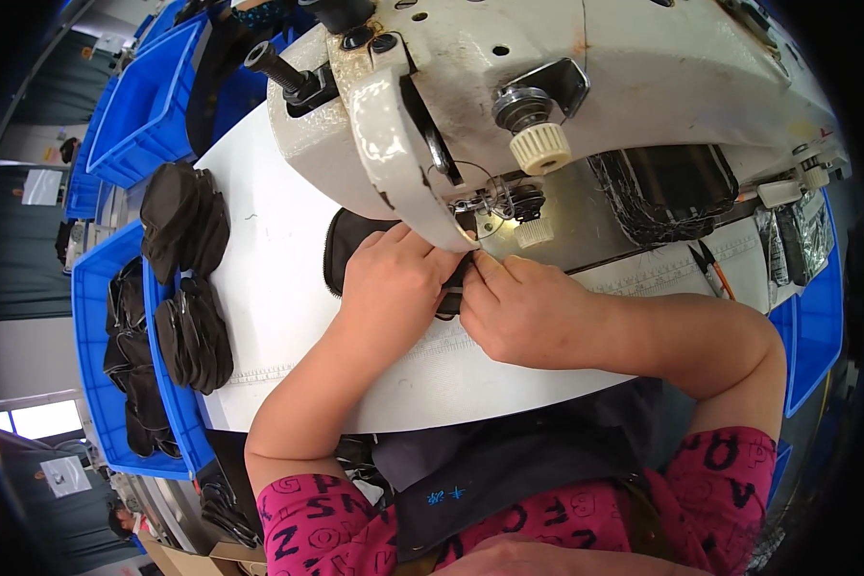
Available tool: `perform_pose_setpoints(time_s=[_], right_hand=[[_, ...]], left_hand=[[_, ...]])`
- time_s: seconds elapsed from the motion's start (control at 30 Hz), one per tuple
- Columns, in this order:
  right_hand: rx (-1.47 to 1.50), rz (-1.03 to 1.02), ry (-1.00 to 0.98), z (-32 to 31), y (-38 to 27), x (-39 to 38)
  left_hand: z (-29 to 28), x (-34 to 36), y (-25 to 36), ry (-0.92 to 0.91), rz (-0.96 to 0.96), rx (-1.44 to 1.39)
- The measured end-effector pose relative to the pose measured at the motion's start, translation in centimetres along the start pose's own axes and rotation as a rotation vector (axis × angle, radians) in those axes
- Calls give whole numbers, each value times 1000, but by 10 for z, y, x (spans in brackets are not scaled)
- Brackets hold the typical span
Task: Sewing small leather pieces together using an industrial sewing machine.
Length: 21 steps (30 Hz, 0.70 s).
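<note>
Black zippered piece (344,242) lies, in the head view, on the white tabletop (288,307), just left of centre and beneath the left hand. Its rounded, zipper-edged end shows toward 10 o'clock of that hand, and more black fabric shows between the two hands.

The left hand (394,274) rests over the piece with fingers bunched and curled; its fingertips are partly hidden, so I cannot tell whether they pinch or only press. The right hand (523,307) sits just beside it at 3 o'clock, thumb and forefinger drawn narrow on the black fabric's edge.

At 12 o'clock of both hands stands the white sewing machine (432,58), its needle area near the fingertips. A stack of dark pieces (667,192) with loose threads lies at 2 o'clock, under the machine's arm. Snips (712,271) with black and orange parts lie at 3 o'clock, near a silvery package (804,235).

Around 9 o'clock, two bunches of black pouches (190,331) sit at the tabletop's edge, beside a blue bin (91,355) holding more black items.
</note>
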State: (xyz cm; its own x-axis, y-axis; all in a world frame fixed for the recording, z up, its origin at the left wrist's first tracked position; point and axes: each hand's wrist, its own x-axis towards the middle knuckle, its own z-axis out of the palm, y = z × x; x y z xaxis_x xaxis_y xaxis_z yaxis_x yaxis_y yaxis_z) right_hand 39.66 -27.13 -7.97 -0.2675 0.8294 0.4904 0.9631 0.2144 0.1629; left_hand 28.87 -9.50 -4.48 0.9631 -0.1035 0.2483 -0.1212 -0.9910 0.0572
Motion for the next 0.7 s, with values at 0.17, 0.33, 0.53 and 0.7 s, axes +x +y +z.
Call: perform_pose_setpoints(time_s=[0.17, 0.33, 0.53, 0.7], right_hand=[[7, -14, -65, -6, 2, 0], [-5, -3, -160, -11, 5, -5], [53, 32, -188, -12, 4, -7], [57, 24, -115, -5, 5, -5]], left_hand=[[3, -2, 3, -42, -1, 19], [3, 1, 10, 45, 61, 7], [6, -6, 14, -15, 31, 55], [8, -5, 9, -18, 18, 48]])
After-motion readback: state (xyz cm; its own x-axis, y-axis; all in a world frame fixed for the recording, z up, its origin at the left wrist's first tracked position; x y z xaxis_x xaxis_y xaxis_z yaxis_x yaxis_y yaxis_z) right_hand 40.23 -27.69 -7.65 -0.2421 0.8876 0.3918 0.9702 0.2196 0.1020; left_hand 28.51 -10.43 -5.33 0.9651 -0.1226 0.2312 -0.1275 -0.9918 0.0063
